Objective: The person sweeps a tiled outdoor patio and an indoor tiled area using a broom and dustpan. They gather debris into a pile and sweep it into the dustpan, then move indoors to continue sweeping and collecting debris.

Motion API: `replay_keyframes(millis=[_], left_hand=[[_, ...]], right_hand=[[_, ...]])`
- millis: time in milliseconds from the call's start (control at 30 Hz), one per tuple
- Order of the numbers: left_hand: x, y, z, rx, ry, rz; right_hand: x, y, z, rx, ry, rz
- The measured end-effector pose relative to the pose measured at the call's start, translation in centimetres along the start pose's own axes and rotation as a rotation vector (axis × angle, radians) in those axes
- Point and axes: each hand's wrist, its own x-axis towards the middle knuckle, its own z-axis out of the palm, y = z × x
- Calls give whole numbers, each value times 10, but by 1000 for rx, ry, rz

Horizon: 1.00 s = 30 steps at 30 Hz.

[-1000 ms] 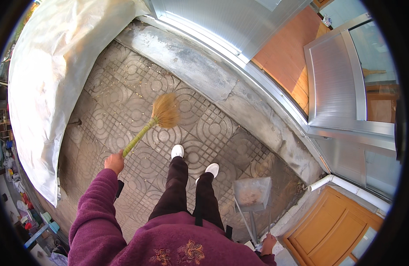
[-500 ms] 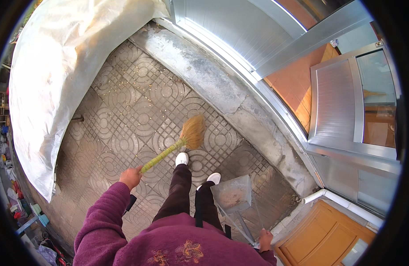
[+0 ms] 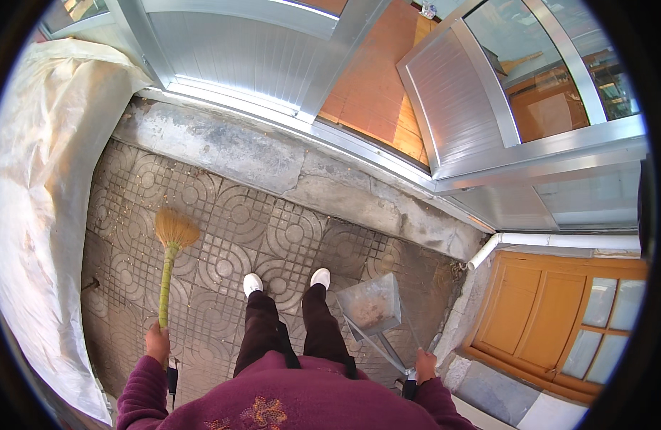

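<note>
The left rim crops the crumpled whitish plastic sheet, the lower edge the purple sweater; brownish matter inside the grey metal dustpan is indistinct.

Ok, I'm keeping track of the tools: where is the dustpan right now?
In the head view, the grey dustpan is low and right of centre, between the white right shoe and the right hand.

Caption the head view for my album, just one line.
Left hand gripping a straw broom, right hand holding a gray dustpan, above patterned paving beside a concrete ledge.
</note>
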Motion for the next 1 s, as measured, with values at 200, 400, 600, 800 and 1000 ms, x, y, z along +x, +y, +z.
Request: replay_keyframes(millis=[200,400,600,800,1000], left_hand=[[-63,93,17,-156,-176,28],[-90,274,74,84,-333,648],[-91,514,192,514,-562,959],[-128,688,338,538,-637,1240],[-149,739,407,568,-607,1067]], right_hand=[[69,27,3,157,60,56],[131,48,-16,-20,-114,-277],[139,83,-46,65,-76,165],[130,158,-43,29,-5,200],[104,155,-44,332,38,457]])
